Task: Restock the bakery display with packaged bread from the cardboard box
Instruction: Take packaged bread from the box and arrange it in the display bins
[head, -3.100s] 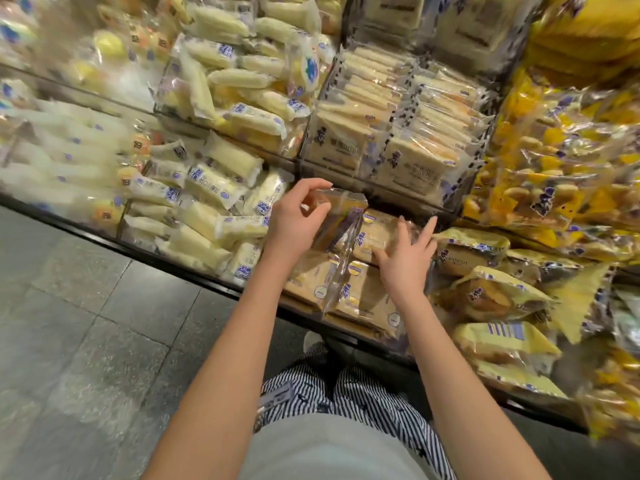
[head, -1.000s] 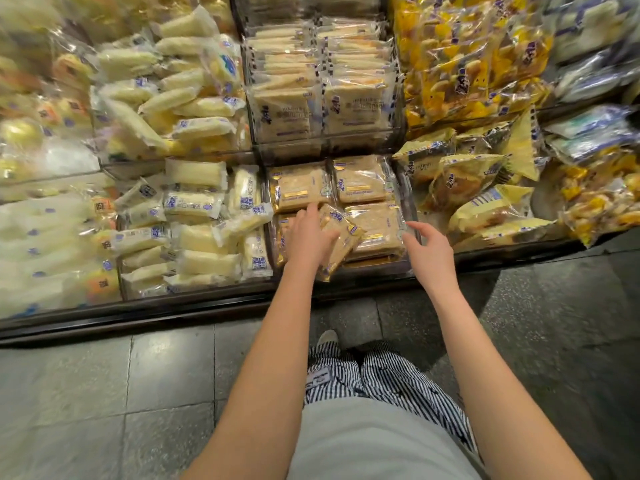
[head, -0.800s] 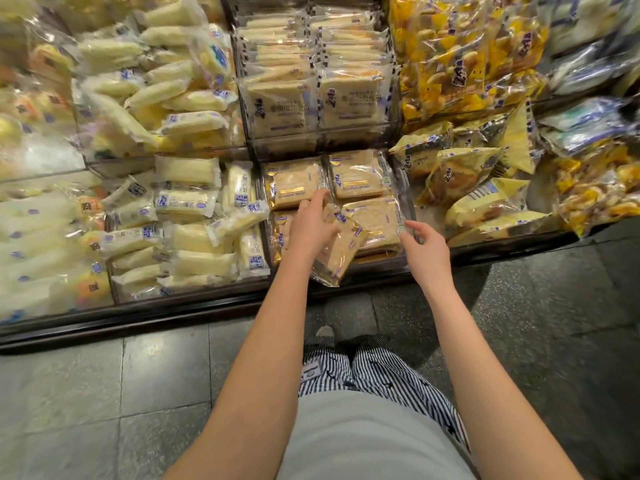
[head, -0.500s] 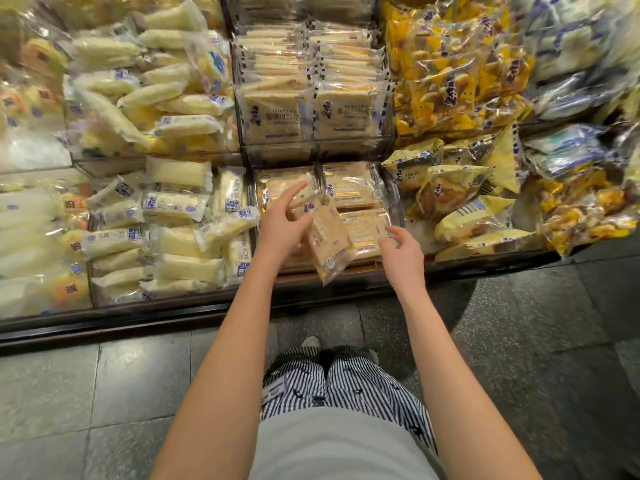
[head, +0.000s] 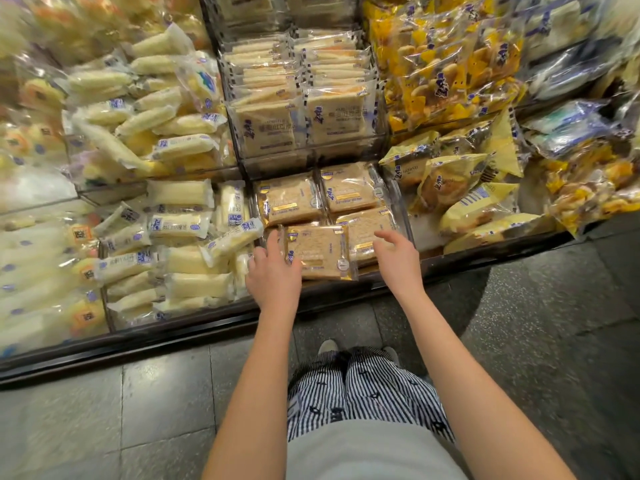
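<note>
Pack point(head: 318, 252) lies flat at the front of the display point(head: 156, 334), overlapping the packs point(head: 289, 202) behind. Left hand point(head: 273, 271) touches its left edge, fingers straight; right hand point(head: 398, 258) hovers spread just beside its right edge, holding nothing. Square it with both palms, pressing lightly to avoid crushing.
</note>
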